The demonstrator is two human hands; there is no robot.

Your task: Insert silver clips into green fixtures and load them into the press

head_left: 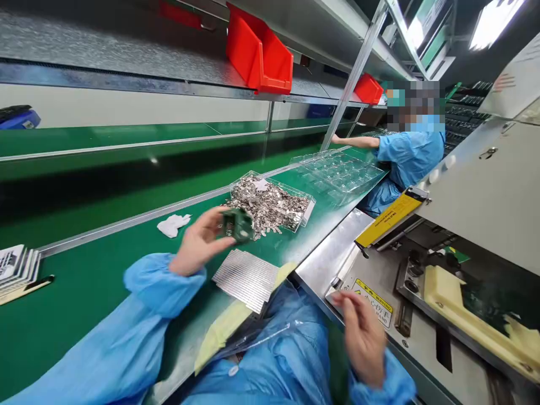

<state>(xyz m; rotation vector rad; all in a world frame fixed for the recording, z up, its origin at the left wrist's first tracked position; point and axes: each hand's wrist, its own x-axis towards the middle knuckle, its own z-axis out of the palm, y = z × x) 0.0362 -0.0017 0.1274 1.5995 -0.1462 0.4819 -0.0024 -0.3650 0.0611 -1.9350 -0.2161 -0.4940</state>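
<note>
My left hand (199, 242) is raised over the green bench, its thumb and fingers pinching a small dark green circuit board (238, 225), slightly blurred. Just behind the board, a clear plastic tray (304, 216) carries a heap of small silvery metal pieces (270, 205), some spilling past its front edge. Below my left hand lies a ridged silver sheet (247, 278) at the bench edge, partly over yellow material (223, 332). My right hand (365, 337) is by the machine's front edge, thumb and fingers closed together; whether something small is between them is hard to see.
A machine (422, 337) with a warning label stands at right, beside a yellow bar (390, 218). Clear blister trays (346, 171) lie farther along. A co-worker in blue (411, 149) reaches over the bench. White crumpled material (172, 225) lies left; a red bin (261, 53) sits on the shelf.
</note>
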